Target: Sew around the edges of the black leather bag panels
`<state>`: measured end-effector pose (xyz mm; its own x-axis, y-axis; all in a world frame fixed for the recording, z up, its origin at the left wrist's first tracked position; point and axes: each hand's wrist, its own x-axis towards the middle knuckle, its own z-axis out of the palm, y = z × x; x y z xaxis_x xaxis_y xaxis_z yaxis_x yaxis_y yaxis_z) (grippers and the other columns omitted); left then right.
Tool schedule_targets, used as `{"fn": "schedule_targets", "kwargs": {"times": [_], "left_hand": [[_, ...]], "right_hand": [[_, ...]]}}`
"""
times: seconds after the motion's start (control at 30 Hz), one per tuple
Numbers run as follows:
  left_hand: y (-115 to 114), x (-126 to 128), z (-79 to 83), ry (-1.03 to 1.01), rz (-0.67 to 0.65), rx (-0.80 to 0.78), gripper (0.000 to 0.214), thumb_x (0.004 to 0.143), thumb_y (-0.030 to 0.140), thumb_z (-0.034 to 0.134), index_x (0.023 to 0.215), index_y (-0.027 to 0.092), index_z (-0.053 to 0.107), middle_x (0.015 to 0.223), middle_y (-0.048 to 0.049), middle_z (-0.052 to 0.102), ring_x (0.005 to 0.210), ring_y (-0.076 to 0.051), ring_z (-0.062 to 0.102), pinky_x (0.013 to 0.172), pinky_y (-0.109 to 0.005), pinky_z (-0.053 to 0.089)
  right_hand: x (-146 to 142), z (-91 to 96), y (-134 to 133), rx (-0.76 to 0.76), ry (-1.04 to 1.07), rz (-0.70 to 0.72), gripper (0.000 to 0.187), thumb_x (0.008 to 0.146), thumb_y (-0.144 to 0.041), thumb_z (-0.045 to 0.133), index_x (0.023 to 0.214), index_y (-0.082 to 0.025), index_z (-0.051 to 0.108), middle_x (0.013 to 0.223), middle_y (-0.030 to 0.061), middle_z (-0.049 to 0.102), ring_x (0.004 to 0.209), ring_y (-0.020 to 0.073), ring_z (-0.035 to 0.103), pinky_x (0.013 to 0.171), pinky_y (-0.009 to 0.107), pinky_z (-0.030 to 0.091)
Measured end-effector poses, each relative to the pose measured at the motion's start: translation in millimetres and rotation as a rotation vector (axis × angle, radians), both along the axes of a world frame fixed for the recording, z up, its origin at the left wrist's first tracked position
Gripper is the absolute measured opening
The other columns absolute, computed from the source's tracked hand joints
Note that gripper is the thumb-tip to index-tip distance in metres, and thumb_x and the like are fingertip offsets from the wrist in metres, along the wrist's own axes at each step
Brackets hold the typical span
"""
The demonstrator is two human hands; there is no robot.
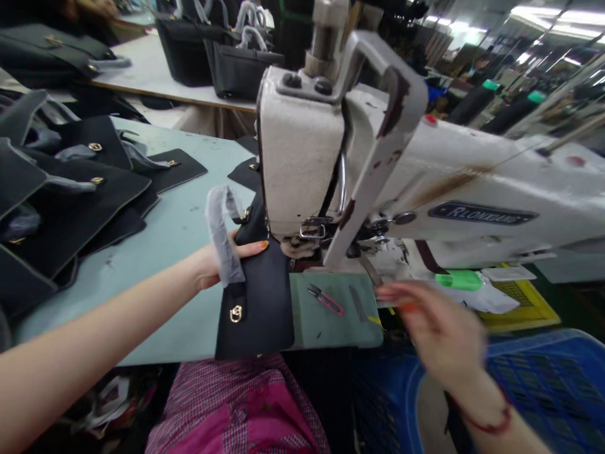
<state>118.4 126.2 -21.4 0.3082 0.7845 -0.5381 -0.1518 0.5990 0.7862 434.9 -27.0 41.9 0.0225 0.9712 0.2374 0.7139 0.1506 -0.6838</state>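
Observation:
A black bag panel [265, 302] with gold-coloured buckles lies partly under the head of the sewing machine [302, 151]. Its handle [222, 233], wrapped in whitish film, arches up from it. My left hand [212, 265] reaches in behind this handle and holds the panel at its left edge, one orange-nailed finger stretched over the top. The other fingers are mostly hidden. To the right of the needle area, my right hand [435, 328] is smeared by motion, with its fingertips at the lower end of a metal lever [371, 270]. Whether they grip it is unclear.
Pink-handled thread snips [326, 299] lie on the table [179, 252] right of the panel. More black panels [80, 195] are piled at left. Finished-looking black bags [246, 66] stand on a bench behind. A blue plastic basket [543, 378] sits low at right.

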Motion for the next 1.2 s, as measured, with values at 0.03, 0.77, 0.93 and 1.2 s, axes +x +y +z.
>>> {"fn": "schedule_targets", "kwargs": {"times": [0.03, 0.77, 0.93, 1.2], "left_hand": [[-5.1, 0.2, -2.9, 0.000, 0.017, -0.013, 0.067, 0.063, 0.024, 0.092, 0.123, 0.014, 0.065, 0.103, -0.0125, 0.078, 0.081, -0.025, 0.076, 0.070, -0.035, 0.064], [-12.2, 0.0, -25.3, -0.106, -0.037, -0.246, 0.013, 0.077, 0.013, 0.074, 0.090, 0.010, 0.075, 0.084, -0.0134, 0.079, 0.069, -0.025, 0.076, 0.065, -0.035, 0.065], [-11.1, -4.0, -30.5, -0.127, -0.063, -0.239, 0.029, 0.070, 0.018, 0.081, 0.097, 0.007, 0.076, 0.097, -0.0191, 0.078, 0.075, -0.030, 0.076, 0.071, -0.041, 0.065], [-2.7, -2.7, -25.8, -0.072, -0.065, -0.239, 0.027, 0.079, 0.019, 0.074, 0.099, 0.002, 0.077, 0.100, -0.0225, 0.077, 0.074, -0.029, 0.076, 0.069, -0.041, 0.065]], "right_hand": [[-16.7, -17.7, 2.4, -0.110, 0.047, 0.092, 0.027, 0.099, -0.044, 0.055, 0.111, -0.026, 0.072, 0.107, 0.0141, 0.073, 0.099, 0.0253, 0.070, 0.088, 0.040, 0.054], [-143.8, -95.2, 46.7, -0.401, 0.731, 0.014, 0.049, 0.089, -0.053, 0.055, 0.059, -0.018, 0.039, 0.062, -0.0030, 0.029, 0.059, 0.0096, 0.026, 0.052, 0.024, 0.022], [-142.1, -92.5, 47.2, -0.395, 0.724, 0.023, 0.049, 0.090, -0.052, 0.055, 0.059, -0.019, 0.035, 0.061, -0.0031, 0.027, 0.058, 0.0095, 0.025, 0.052, 0.025, 0.019], [-141.1, -92.9, 55.2, -0.376, 0.667, 0.048, 0.051, 0.094, -0.051, 0.051, 0.060, -0.020, 0.030, 0.061, -0.0037, 0.024, 0.057, 0.0094, 0.023, 0.052, 0.026, 0.018]]}}
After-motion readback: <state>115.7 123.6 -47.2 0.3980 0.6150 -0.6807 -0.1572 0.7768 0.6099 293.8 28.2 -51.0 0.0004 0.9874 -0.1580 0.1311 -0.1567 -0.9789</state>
